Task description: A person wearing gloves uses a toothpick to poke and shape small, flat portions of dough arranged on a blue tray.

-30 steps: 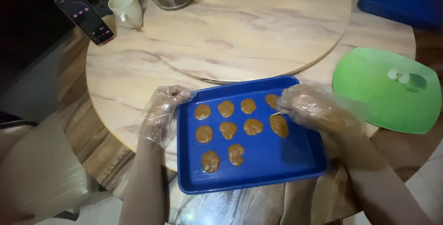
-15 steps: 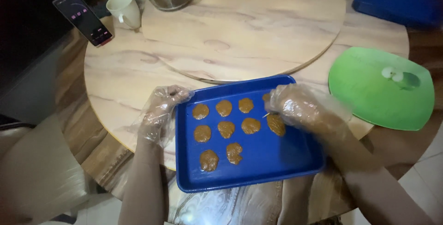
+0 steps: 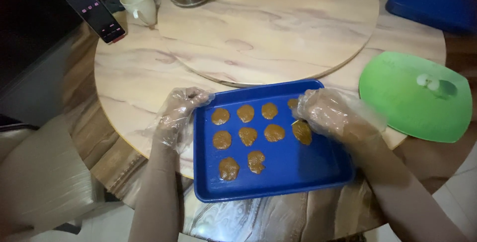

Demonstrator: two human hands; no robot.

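Both hands (image 3: 181,115) on blue tray (image 3: 298,172)

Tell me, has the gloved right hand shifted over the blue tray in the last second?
No, hardly at all. The right hand hovers at the same brown dollop near the blue tray's far right corner, as before.

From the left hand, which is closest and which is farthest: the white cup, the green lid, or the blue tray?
1. The blue tray: the left hand touches its left edge.
2. The white cup: far side of the table, top left.
3. The green lid: across on the right edge.
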